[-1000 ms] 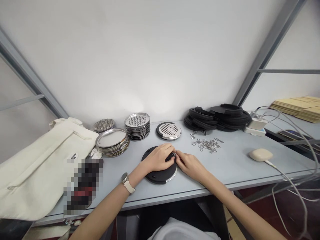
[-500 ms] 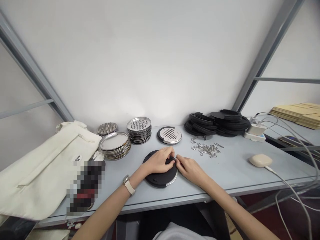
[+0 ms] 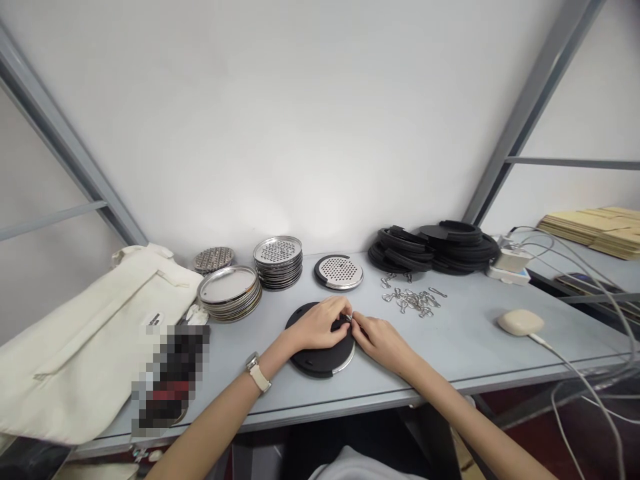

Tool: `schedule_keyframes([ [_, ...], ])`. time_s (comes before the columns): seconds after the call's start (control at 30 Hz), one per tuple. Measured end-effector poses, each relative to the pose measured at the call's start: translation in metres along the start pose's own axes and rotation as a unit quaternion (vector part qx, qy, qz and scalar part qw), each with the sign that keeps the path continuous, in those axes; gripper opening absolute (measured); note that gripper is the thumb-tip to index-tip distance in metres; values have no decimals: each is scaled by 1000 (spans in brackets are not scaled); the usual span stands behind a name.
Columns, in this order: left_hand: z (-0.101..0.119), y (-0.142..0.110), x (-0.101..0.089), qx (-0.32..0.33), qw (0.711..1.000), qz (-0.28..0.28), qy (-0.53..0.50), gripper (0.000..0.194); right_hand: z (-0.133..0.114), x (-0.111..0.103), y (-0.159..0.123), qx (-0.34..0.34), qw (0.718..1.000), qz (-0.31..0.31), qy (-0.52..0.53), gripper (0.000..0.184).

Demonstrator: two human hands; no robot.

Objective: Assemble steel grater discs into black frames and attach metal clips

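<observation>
A round black disc (image 3: 320, 363) with a silvery metal rim showing at its lower right lies flat near the table's front edge. My left hand (image 3: 325, 325) rests over it, thumb and fingers closed in a pinch at the right side. There a small metal clip (image 3: 349, 319) glints between the fingertips of both hands. From the right, my right hand (image 3: 377, 339) pinches at that same spot with its fingers bent together. The fingers partly hide the clip and where it meets the disc. Loose metal clips (image 3: 415, 300) lie in a pile to the right.
Behind the disc sits a grater plate in a black holder (image 3: 340, 272). Stacked grater plates (image 3: 279, 252) and metal discs (image 3: 229, 287) stand left, beside a cream bag (image 3: 95, 347). Black round holders (image 3: 453, 247) are piled back right; a cream corded device (image 3: 521, 322) lies right.
Both hands stay at the disc's right edge, with only slight finger movement around the metal clip. The whole view has shifted very slightly.
</observation>
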State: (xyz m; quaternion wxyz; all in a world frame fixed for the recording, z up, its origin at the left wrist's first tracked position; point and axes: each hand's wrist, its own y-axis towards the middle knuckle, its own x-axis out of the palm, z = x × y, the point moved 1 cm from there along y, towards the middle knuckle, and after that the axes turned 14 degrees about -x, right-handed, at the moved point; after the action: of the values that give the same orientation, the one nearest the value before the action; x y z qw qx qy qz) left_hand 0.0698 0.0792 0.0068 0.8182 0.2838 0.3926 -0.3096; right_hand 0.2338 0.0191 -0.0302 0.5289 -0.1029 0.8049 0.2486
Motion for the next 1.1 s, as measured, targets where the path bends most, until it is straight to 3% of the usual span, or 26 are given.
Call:
schedule_keyframes([
  [0.33,-1,1,1,30,999,8,19,15,-1,-3,0,-2,1000,-4,18,28],
  [1.1,-2,0,1,21,998,36,53,19,-1,-1,1,0,1000,3,-2,24],
])
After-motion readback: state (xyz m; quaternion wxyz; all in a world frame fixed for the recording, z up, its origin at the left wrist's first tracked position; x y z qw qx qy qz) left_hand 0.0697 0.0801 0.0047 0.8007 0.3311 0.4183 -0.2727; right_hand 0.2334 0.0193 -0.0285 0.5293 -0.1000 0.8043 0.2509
